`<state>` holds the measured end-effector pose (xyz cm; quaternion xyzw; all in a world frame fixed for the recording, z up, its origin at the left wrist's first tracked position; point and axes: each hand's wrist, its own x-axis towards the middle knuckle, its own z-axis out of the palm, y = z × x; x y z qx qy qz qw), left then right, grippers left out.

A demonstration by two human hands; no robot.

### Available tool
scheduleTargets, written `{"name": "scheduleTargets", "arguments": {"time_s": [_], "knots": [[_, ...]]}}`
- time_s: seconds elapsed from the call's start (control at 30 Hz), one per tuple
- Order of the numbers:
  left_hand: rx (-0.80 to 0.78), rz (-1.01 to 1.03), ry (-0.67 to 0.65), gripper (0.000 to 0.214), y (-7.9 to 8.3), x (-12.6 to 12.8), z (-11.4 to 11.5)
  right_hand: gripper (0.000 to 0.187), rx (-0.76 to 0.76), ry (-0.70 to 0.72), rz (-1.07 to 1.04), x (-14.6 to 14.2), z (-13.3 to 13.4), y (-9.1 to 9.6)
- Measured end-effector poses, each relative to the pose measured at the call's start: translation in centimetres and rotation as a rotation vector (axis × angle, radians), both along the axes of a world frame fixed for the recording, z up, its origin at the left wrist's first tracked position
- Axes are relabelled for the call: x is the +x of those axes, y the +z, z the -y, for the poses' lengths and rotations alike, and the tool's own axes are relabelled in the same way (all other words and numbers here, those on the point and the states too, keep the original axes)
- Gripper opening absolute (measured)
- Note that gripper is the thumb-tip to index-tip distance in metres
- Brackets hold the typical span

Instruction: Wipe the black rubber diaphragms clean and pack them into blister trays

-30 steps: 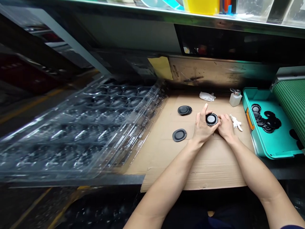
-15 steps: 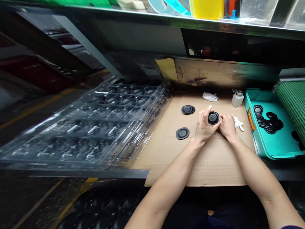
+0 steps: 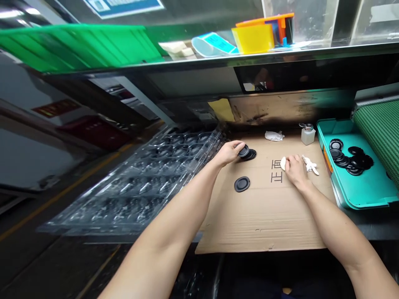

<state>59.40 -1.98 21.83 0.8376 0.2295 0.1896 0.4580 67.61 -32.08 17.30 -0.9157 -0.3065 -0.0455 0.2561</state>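
My left hand (image 3: pixel 230 152) grips a round black disc (image 3: pixel 243 150) by its edge, just over a small stack of black discs (image 3: pixel 251 155) on the cardboard sheet (image 3: pixel 264 220). Another black disc (image 3: pixel 242 184) lies flat below that stack. My right hand (image 3: pixel 295 169) pinches a white cloth (image 3: pixel 283 163) at its fingertips. Next to that hand lies a crumpled white glove or cloth (image 3: pixel 311 165). Printed dark characters (image 3: pixel 277 171) on the cardboard sit just left of my right hand.
A teal tray (image 3: pixel 358 195) holding several black discs (image 3: pixel 349 158) stands right of the cardboard, beside a green mesh belt (image 3: pixel 378 133). Behind are a small pump bottle (image 3: pixel 308 136) and a white cloth (image 3: pixel 274 135). Stacked transparent plastic trays (image 3: pixel 131 187) lie to the left.
My hands have parted. The left hand carried the disc leftward to the stack, and the right hand now pinches white cloth. The view has tilted up, showing more of the shelf.
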Motion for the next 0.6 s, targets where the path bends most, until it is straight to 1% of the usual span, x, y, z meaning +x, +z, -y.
{"name": "scheduleTargets", "arguments": {"time_s": [0.1,0.2,0.27,0.33,0.43,0.53,0.57,0.6], "knots": [[0.008,-0.104,-0.119,0.056,-1.4,0.6,-2.1,0.029,-0.003,-0.002,-0.016,-0.1,0.0,0.0],[-0.018,-0.223,-0.126,0.074,-2.6,1.3,-3.0,0.029,-0.012,-0.011,-0.021,-0.1,-0.1,0.0],[0.049,-0.301,-0.136,0.081,-2.9,1.6,-3.3,0.03,-0.023,-0.015,-0.022,-0.2,-0.2,0.0],[0.172,-0.359,-0.147,0.083,-2.6,1.9,-3.3,0.03,-0.033,-0.016,-0.019,-0.3,-0.2,0.0],[0.348,-0.41,-0.184,0.09,-1.6,1.9,-2.9,0.029,-0.038,-0.01,-0.007,-0.3,-0.1,-0.2],[0.486,-0.45,-0.308,0.099,-0.9,2.0,-2.0,0.028,-0.046,-0.003,0.032,-0.4,-0.2,-0.7],[0.516,-0.455,-0.358,0.097,-0.9,2.1,-1.5,0.028,-0.053,0.0,0.048,-0.4,-0.4,-0.9],[0.533,-0.453,-0.393,0.089,-0.9,2.2,-1.0,0.029,-0.062,0.004,0.062,-0.4,-0.5,-1.0]]}}
